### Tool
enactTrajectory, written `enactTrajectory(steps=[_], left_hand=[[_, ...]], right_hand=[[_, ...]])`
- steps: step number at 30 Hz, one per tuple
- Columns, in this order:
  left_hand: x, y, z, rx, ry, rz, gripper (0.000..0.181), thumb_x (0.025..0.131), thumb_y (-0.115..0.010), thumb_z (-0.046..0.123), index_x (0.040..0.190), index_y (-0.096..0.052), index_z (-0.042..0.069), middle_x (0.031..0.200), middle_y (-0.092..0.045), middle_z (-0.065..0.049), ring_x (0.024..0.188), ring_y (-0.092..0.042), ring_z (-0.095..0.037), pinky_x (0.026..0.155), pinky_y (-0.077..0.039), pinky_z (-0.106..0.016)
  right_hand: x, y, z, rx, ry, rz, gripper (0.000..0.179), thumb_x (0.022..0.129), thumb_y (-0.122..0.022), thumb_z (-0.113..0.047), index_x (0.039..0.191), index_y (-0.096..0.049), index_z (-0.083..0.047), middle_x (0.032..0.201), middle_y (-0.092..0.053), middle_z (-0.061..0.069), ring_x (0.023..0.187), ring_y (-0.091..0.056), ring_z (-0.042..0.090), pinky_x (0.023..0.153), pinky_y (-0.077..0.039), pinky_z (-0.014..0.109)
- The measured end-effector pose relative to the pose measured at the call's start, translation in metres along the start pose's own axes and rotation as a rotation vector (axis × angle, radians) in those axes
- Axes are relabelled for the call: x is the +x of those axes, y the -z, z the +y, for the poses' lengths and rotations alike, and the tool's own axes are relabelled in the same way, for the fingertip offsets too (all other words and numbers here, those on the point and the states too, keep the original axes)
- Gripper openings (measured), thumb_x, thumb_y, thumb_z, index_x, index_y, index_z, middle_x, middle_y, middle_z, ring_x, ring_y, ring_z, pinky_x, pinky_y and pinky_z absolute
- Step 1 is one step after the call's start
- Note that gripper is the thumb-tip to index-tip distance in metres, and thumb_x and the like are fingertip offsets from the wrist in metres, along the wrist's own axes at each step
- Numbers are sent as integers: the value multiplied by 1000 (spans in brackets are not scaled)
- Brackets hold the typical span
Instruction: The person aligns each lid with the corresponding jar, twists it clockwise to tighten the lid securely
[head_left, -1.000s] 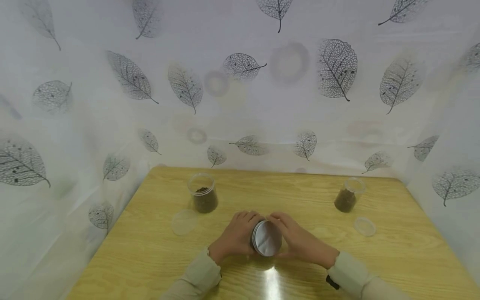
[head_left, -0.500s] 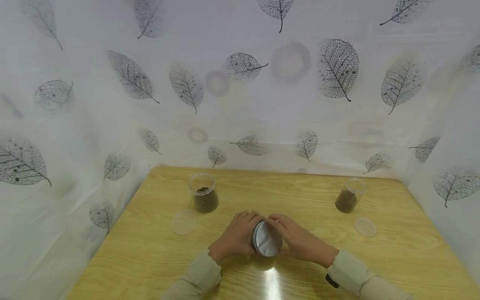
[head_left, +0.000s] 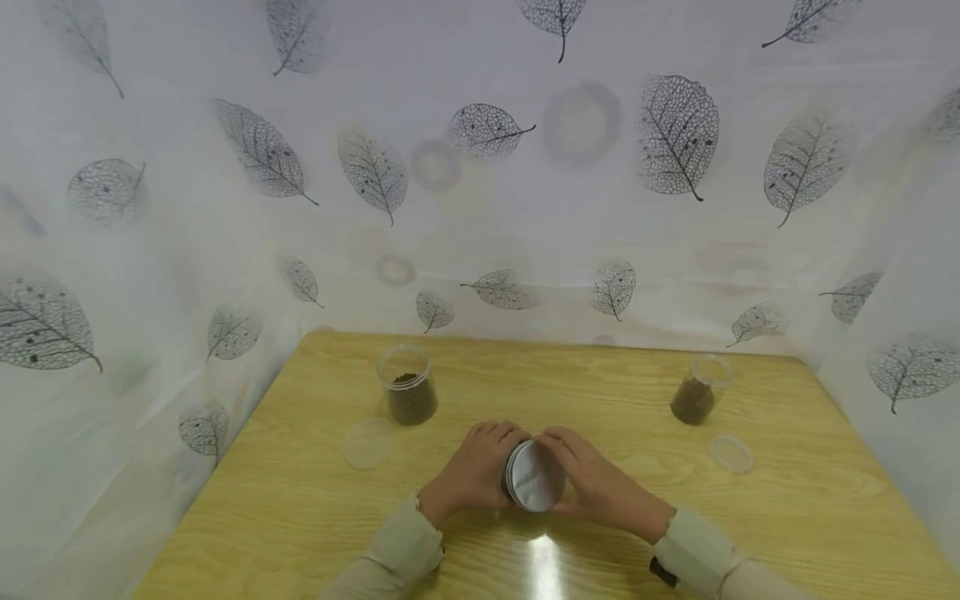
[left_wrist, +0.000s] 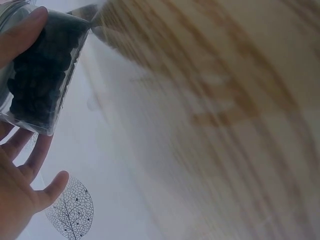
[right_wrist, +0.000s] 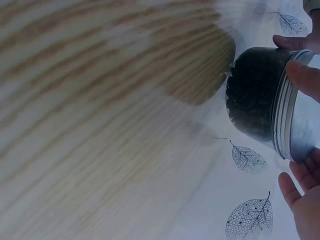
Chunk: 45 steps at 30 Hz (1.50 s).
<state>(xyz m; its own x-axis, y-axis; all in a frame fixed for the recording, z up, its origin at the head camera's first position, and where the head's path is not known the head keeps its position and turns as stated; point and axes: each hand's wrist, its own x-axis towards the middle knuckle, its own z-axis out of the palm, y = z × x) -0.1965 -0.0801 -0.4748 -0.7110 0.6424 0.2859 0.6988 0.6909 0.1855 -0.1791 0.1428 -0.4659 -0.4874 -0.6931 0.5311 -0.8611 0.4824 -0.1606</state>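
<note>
Near the table's front middle, both hands hold a clear jar of dark contents with a silver top (head_left: 537,478), tilted so that the top faces the head camera. My left hand (head_left: 476,468) wraps the jar's left side. From the right, my right hand (head_left: 603,487) grips round the rim, fingers over its far edge and thumb at the near side. The dark jar body (left_wrist: 42,70) shows at upper left in the left wrist view. In the right wrist view the jar (right_wrist: 255,95) lies sideways, with ridged rings below its silver end. The palms hide part of the jar.
Farther back on the wooden table (head_left: 300,517) stand two uncovered clear jars with brown contents, a left jar (head_left: 411,402) and a right jar (head_left: 692,402). Beside them lie a left translucent disc (head_left: 369,443) and a right translucent disc (head_left: 731,454). A leaf-print curtain (head_left: 525,225) surrounds the table.
My right hand's fingers and thumb shift slightly round the silver top. The jar and my left hand stay almost where they were.
</note>
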Motion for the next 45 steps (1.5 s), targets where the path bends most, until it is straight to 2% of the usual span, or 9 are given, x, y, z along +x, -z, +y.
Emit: enactTrajectory(steps=[15,22,38,45], left_hand=[[0,1,1,8,7,-6,83,56,-83,56,124,-51,21,117,-56,6,108,-53,-13,99,-42,-39],[0,0,0,5,6,3,83,56,-83,55,124,-50,21,116,-56,6,107,-53,-14,98,-43,-39],[1,-2,1,29,-5,14,85,54,-83,57,123,-50,21,117,-55,6,107,-53,-14,97,-43,-39],[1,-3,2,31,-4,20,85,54,-83,57,123,-50,21,117,-55,6,106,-53,-14,97,-43,-40]], right_hand=[[-3,-6,-11,27,-208,13,93,45,-92,-26,123,-49,0,121,-48,10,113,-50,22,94,-51,40],[-3,-7,-17,45,-293,12,93,46,-92,-23,124,-47,0,120,-49,10,112,-51,21,93,-51,38],[-7,-13,-21,77,-325,87,91,45,-92,-22,121,-48,0,119,-47,10,111,-50,20,91,-52,38],[-9,-17,-21,83,-377,95,89,45,-92,-24,120,-49,-1,118,-48,7,109,-51,17,90,-52,36]])
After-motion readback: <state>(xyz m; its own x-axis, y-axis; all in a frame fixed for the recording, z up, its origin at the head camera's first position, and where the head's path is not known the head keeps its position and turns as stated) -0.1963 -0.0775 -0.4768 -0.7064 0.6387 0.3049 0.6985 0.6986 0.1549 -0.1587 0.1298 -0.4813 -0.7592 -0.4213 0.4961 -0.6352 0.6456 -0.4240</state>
